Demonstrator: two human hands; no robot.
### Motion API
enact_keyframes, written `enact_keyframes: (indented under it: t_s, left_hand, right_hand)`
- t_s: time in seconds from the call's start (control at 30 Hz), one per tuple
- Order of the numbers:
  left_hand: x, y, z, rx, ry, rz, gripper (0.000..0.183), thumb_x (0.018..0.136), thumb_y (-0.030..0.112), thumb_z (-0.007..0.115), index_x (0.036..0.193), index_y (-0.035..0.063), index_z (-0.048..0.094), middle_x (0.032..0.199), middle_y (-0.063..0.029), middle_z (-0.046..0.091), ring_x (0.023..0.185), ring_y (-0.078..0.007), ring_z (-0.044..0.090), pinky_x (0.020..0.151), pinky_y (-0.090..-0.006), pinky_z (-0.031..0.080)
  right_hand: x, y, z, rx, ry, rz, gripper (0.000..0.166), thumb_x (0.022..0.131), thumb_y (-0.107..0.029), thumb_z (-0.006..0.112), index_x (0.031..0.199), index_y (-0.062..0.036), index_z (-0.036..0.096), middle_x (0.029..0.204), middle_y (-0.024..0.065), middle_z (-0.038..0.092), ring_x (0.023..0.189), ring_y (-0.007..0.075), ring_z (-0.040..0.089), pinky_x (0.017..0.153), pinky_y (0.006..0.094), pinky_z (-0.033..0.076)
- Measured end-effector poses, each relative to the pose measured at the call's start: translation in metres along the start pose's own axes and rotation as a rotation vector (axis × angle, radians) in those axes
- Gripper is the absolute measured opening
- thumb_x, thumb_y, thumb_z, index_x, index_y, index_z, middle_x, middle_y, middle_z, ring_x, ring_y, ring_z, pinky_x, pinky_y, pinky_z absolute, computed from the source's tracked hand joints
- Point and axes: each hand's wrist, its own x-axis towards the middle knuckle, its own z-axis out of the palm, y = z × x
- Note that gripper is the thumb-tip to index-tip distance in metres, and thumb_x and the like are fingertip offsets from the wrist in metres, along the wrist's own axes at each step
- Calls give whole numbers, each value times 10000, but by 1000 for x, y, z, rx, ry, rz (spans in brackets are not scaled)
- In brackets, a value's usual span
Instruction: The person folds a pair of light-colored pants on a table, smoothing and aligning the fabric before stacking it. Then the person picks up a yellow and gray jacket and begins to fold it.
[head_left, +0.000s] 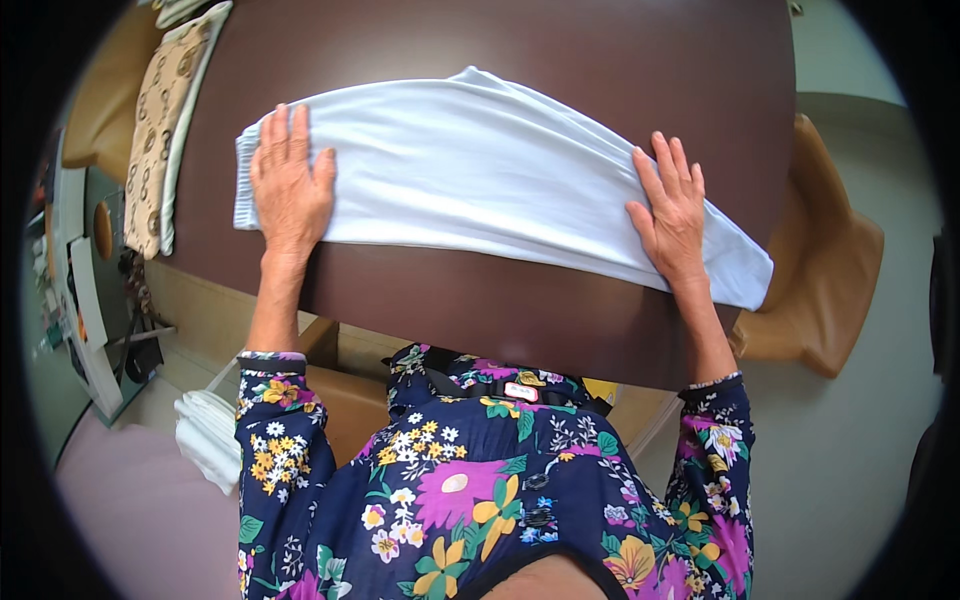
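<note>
A light blue-white cloth garment (465, 165), folded lengthwise, lies across the dark brown table (495, 300). Its ribbed band is at the left end, and a small peak of fabric sticks up at the far edge. My left hand (291, 184) rests palm down on the cloth beside the ribbed band, fingers pointing to the far edge. Near the other end, my right hand (671, 206) lies palm down with the fingers apart. Soft creases run along the cloth between the hands. The right end of the cloth reaches the table's right edge.
A stack of folded cloths, the top one tan and patterned (161, 142), lies along the table's left edge. Brown chairs (832, 262) stand at the right, far left and below the near edge. A white cloth bundle (208, 435) hangs at lower left, near a shelf unit (86, 300).
</note>
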Motion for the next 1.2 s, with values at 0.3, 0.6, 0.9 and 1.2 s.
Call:
enact_keyframes:
  t_s: [0.3, 0.6, 0.9, 1.2]
  left_hand:
    - [21, -15, -12, -236, -164, -93, 471, 885, 291, 467, 1291, 52, 449, 1379, -164, 370, 1306, -292, 301, 1066, -380, 222]
    - [92, 62, -5, -341, -164, 74, 353, 776, 244, 645, 1060, 36, 616, 995, -107, 624, 930, -258, 579, 816, -367, 442]
    - [101, 58, -8, -358, -351, 109, 164, 761, 123, 640, 906, 47, 635, 865, -86, 608, 821, -244, 582, 739, -362, 453]
    - [95, 50, 2, -362, -196, 118, 60, 819, 77, 577, 858, 31, 572, 800, -92, 587, 704, -218, 575, 677, -333, 458]
  right_hand:
    - [3, -10, 12, -29, 7, 15, 552, 777, -335, 625, 1296, -244, 459, 1424, 38, 324, 1328, 239, 264, 1052, 514, 227]
    - [21, -37, 26, 28, 33, 20, 500, 772, -315, 638, 1245, -214, 510, 1392, 44, 370, 1305, 237, 305, 1041, 512, 251]
    - [35, -66, 38, 107, 74, 21, 475, 769, -319, 644, 1213, -189, 535, 1343, 66, 427, 1276, 248, 352, 1036, 516, 261]
    - [33, -78, 39, 229, 157, -27, 465, 708, -239, 693, 1128, -89, 560, 1265, 109, 488, 1232, 260, 405, 998, 520, 296]
